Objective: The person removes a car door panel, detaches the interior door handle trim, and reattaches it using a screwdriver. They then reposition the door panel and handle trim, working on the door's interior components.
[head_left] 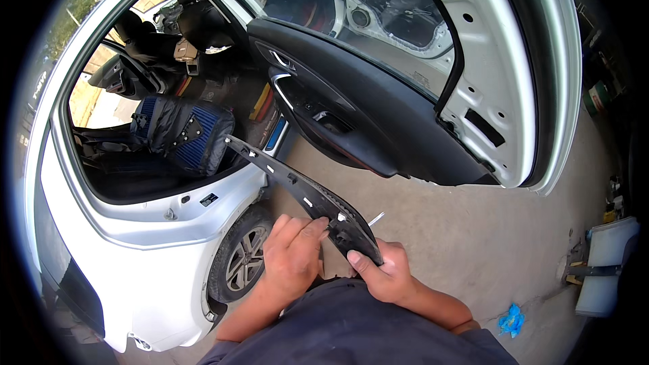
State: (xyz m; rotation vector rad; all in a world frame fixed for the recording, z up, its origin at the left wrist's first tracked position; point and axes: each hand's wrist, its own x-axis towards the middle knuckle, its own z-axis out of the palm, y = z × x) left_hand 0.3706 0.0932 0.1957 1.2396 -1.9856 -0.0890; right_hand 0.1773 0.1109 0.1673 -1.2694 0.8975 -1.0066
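Observation:
A long, curved black plastic car trim strip (pixel 323 199) is held in front of my body, its back side with several white clips turned up. My right hand (pixel 389 274) grips the wide near end, thumb lying on top. The fingers of my left hand (pixel 292 253) are bent and pinched at the strip's left edge, beside a white clip (pixel 341 217); whether they hold a small part there is hidden. The strip's narrow far end points toward the open rear doorway of a white car (pixel 142 230).
The open rear door (pixel 338 105) with its black inner panel stands ahead to the right. Inside the car lies a seat with a dark, blue-striped cover (pixel 182 132). A rear wheel (pixel 243 257) is close at my left. A blue crumpled item (pixel 512 320) lies on the concrete floor (pixel 473 250).

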